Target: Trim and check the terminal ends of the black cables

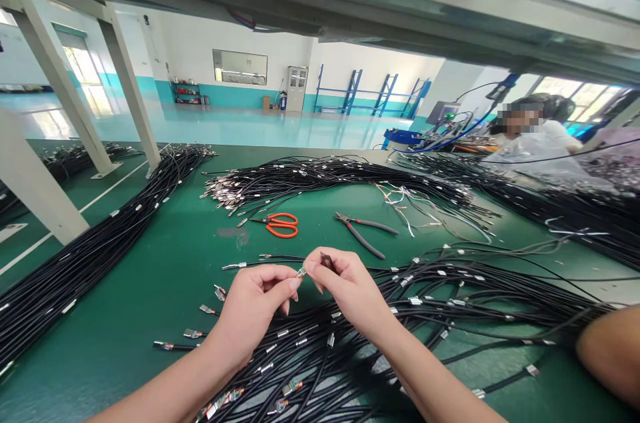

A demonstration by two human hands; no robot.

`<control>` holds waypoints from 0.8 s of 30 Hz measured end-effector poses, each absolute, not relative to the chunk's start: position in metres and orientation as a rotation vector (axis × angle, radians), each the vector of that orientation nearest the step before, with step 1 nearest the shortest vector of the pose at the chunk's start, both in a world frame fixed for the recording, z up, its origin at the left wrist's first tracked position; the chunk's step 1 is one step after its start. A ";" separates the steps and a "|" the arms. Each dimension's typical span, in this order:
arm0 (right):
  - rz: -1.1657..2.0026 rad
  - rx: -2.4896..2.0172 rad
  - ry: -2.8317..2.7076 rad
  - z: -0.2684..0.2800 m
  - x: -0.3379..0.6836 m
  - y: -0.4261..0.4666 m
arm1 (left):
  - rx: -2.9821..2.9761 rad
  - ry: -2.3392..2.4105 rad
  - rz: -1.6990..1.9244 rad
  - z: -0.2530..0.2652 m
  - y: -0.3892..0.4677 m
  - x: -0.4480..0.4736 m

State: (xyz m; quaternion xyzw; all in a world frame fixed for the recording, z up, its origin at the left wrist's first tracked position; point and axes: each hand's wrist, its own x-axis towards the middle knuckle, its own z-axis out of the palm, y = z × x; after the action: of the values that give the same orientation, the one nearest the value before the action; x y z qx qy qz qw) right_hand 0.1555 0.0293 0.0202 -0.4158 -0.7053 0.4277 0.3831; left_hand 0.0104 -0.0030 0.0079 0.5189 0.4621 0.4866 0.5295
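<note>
My left hand (pixel 253 306) is closed, thumb and forefinger pinching a small metal-and-clear cable connector (pixel 301 272). From the other side my right hand (pixel 353 289) meets it, its fingertips closed at the same connector. A dark brown piece (pixel 327 261) shows between the fingers of my right hand; its kind I cannot make out. Below and around both hands spreads a bundle of black cables (pixel 420 309), many with silver or clear connector ends and white labels. Beyond the hands lie orange-handled scissors (pixel 283 225) and grey-handled cutting pliers (pixel 363 231).
A second cable bundle (pixel 320 173) lies across the back of the green table (pixel 125 296). Another bundle (pixel 130 216) runs along the left by white posts (pixel 127 83). Loose thin wires (pixel 410 209) lie behind the pliers. A co-worker (pixel 530 123) sits at right; a bare limb (pixel 613 349) intrudes nearer.
</note>
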 end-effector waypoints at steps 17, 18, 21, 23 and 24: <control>0.933 -1.089 -1.864 0.022 0.153 0.027 | 1.209 1.119 1.139 0.010 -0.002 0.010; 0.932 -1.098 -1.861 0.022 0.153 0.027 | 1.207 1.114 1.133 0.010 -0.002 0.010; 0.924 -1.086 -1.859 0.021 0.152 0.029 | 1.208 1.094 1.125 0.010 -0.001 0.010; 0.923 -1.049 -1.864 0.019 0.153 0.030 | 1.211 1.081 1.132 0.009 -0.001 0.008; 0.926 -1.033 -1.868 0.018 0.153 0.031 | 1.211 1.073 1.137 0.009 0.000 0.008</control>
State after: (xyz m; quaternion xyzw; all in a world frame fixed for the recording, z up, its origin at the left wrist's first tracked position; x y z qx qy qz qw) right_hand 0.1529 0.0305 0.0184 -0.4077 -0.7370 0.3654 0.3962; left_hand 0.0079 -0.0001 0.0089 0.5115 0.4533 0.4802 0.5498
